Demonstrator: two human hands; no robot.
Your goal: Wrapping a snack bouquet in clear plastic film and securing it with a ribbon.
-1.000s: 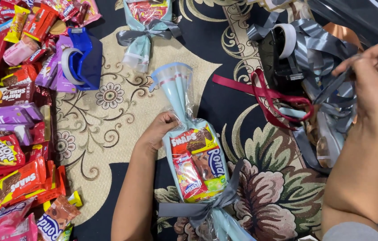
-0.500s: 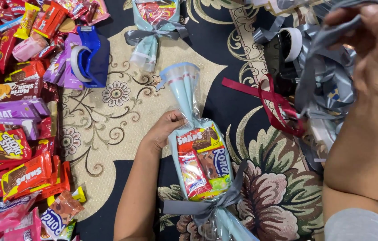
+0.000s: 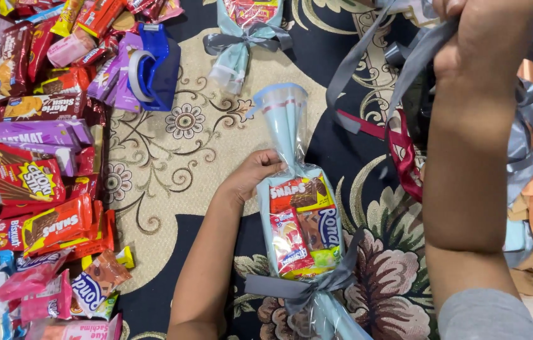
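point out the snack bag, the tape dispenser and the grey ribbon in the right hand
snack bag (image 3: 301, 230), head view, on the packed middle
tape dispenser (image 3: 159, 66), head view, on its blue body
grey ribbon (image 3: 414, 53), head view, on the strand below the right hand (image 3: 487, 31)

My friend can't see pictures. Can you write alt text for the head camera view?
A left hand pinches a clear snack bag on a patterned cloth; the right hand lifts grey ribbon. Snack packets lie left.
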